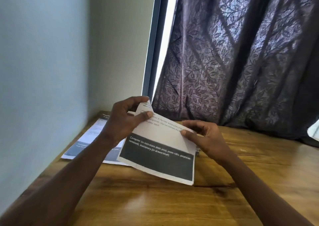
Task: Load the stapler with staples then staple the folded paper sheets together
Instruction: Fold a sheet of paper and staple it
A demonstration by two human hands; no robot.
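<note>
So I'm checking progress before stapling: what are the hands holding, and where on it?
Both hold the printed paper sheet above the table: left hand at its curled top-left corner, right hand at its right edge.

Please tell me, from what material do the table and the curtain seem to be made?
Table: looks like wood, varnished; visible grain, dark streaks and a soft sheen. It could be veneer.
Curtain: woven fabric, grey-purple, with a leaf pattern; it hangs in soft folds and lets light through.

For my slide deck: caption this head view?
Both hands, left and right, hold printed white paper above wooden table.
</note>
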